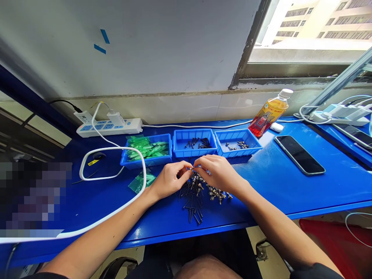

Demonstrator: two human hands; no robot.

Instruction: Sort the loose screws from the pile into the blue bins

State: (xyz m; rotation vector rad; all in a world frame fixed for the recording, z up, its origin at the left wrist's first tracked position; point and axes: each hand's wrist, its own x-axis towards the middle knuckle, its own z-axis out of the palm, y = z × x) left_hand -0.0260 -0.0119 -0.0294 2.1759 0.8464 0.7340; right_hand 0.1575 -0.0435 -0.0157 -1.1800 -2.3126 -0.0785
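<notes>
My left hand (172,179) and my right hand (217,173) meet over the table, fingertips pinched together around a small metal part (192,168). Fingers hide most of it, so its exact kind cannot be made out. Beneath the hands lies a loose pile of black screws (192,209), some mixed with shiny metal fittings. More small metal fittings (217,194) are heaped below my right hand. A green plastic bag (141,181) lies flat to the left of my left hand.
Behind the hands stand three blue bins: one with green bags (148,149), one with black screws (200,143), one with metal fittings (241,144). A white cable (116,209) loops at left, near a power strip (109,128). A drink bottle (269,114) and phone (299,155) are rightward.
</notes>
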